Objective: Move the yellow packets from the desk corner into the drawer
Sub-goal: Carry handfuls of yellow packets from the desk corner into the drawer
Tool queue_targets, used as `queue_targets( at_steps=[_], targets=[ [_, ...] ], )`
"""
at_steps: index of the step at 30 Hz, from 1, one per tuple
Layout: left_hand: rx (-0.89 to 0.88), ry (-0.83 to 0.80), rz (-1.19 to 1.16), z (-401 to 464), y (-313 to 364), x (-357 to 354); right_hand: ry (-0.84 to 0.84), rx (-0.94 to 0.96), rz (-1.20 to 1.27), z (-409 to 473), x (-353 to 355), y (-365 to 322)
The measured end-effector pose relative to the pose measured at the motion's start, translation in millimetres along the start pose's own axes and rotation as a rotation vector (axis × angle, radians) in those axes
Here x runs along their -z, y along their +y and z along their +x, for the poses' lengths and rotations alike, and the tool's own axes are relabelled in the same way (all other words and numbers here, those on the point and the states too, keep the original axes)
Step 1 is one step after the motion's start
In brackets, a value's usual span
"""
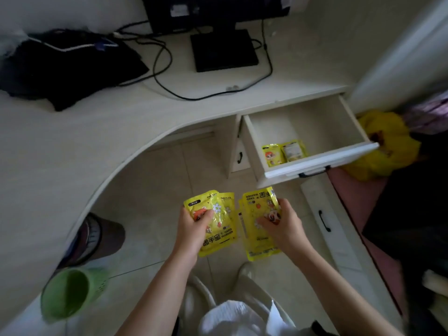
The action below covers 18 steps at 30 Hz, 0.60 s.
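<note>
Head view: left hand (194,226) gripping a small stack of yellow packets (218,224), right hand (283,224) gripping another stack (259,241), both held over the floor below the table (72,146), probably split for carrying. Printed "HAND WARMER", plus Chinese characters. Open drawer (315,163) up right, already holding two packets (283,152) at its front.

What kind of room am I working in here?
Likely a home study or bedroom corner: a curved pale wooden desk carries a black monitor on its stand with trailing cables, and a white open drawer sits below it.
</note>
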<state>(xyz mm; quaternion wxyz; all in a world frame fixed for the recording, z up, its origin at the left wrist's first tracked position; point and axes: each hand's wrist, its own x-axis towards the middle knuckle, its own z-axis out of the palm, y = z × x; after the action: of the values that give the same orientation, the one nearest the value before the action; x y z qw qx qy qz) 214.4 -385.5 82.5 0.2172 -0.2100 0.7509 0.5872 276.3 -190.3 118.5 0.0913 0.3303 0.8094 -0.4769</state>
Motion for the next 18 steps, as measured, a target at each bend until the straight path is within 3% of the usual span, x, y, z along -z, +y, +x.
queue_targets(
  at_steps=[9,18],
  targets=[
    [0.013,-0.072,0.002,7.5,36.4,-128.4,0.077,-0.076,0.030,53.2,106.3,49.0],
    [0.091,-0.110,-0.065,56.4,85.4,-207.1,0.109,-0.096,0.041,146.2,166.5,48.0]
  ],
)
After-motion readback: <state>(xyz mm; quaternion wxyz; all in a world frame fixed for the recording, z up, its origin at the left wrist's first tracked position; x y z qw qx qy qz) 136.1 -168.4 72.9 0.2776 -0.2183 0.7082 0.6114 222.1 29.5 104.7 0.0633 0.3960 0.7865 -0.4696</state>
